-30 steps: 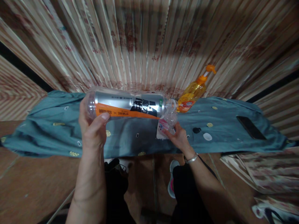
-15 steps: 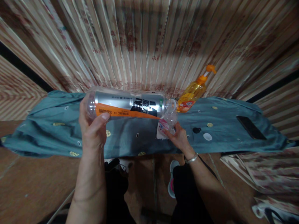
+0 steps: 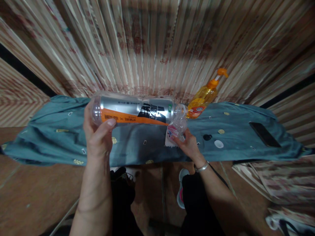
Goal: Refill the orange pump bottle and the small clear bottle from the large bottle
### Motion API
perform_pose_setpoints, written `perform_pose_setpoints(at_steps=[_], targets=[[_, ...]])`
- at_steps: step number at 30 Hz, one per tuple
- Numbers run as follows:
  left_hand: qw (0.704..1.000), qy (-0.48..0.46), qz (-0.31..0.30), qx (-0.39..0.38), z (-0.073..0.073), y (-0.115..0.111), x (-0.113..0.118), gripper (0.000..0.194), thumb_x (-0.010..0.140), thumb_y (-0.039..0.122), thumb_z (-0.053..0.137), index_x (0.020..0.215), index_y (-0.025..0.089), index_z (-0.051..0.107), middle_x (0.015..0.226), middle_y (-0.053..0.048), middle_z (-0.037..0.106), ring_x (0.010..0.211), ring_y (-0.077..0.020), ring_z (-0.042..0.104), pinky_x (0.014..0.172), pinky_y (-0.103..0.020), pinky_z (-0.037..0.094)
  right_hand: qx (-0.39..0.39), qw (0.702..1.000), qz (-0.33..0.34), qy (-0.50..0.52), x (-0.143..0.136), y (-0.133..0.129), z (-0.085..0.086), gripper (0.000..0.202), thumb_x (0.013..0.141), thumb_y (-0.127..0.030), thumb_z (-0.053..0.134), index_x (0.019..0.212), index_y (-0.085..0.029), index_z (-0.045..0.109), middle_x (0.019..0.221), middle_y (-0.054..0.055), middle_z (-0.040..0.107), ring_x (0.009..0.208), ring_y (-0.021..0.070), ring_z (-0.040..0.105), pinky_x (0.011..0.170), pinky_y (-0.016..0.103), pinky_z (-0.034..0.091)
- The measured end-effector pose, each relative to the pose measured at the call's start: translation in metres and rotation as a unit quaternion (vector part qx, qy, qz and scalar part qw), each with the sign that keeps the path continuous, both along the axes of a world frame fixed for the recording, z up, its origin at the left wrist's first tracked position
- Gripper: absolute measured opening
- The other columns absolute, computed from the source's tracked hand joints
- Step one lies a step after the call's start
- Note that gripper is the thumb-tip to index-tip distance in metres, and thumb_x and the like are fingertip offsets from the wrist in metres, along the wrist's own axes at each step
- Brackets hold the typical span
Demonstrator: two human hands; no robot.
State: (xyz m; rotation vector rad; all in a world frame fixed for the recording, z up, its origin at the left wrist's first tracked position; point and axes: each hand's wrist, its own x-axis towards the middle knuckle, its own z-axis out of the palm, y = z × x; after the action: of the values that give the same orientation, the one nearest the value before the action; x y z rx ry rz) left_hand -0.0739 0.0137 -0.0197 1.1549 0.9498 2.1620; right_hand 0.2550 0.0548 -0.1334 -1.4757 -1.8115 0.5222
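Observation:
My left hand (image 3: 97, 134) grips the base end of a large clear plastic bottle (image 3: 134, 109) with a silver and orange label. The bottle lies almost level, its open mouth pointing right. Just under that mouth my right hand (image 3: 188, 144) holds a small clear bottle (image 3: 177, 126) with a pink label, upright on the blue-green cloth (image 3: 61, 137). The mouths of the two bottles meet. A white paper scrap lies under the small bottle.
An orange pump bottle (image 3: 205, 95) stands at the back of the cloth. A black cap (image 3: 207, 137), a white cap (image 3: 218, 143) and a dark phone (image 3: 264, 134) lie to the right. Striped curtains hang behind. My shoes and brown floor show below.

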Motion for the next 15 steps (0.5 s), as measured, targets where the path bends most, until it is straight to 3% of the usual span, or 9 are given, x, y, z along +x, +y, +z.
perform_pose_setpoints(at_steps=[15], targets=[[0.999, 0.053, -0.011, 0.002, -0.0025, -0.0011, -0.0042, 0.071, 0.056, 0.051, 0.104, 0.121, 0.032, 0.082, 0.135, -0.004, 0.075, 0.137, -0.0388, 0.063, 0.135, -0.071, 0.027, -0.012, 1.000, -0.004, 0.005, -0.0014, -0.0009, 0.0021, 0.054, 0.085, -0.057, 0.075, 0.123, -0.019, 0.068, 0.108, 0.016, 0.084, 0.096, 0.0375, 0.081, 0.080, 0.044, 0.062]])
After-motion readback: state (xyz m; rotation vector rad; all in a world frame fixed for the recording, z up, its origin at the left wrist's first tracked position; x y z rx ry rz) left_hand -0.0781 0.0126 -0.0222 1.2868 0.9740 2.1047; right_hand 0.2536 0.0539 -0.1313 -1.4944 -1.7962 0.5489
